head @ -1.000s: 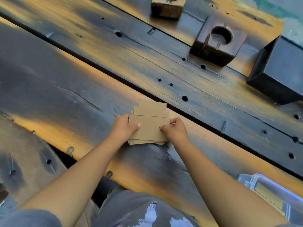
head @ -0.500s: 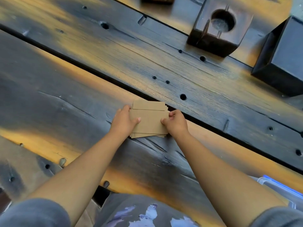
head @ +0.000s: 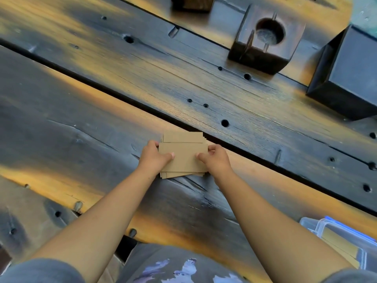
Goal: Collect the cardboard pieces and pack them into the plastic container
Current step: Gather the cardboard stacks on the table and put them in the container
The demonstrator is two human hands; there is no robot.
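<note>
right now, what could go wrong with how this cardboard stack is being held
1. The cardboard stack is uneven, pinched only at its sides by the left hand and right hand; loose pieces could slip out when lifted.
2. It lies beside the gap between planks; a stray piece might drop in.

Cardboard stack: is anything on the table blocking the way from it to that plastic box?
Nothing visible does. Bare wood lies between the cardboard stack, held by both hands, and the plastic container at lower right.
</note>
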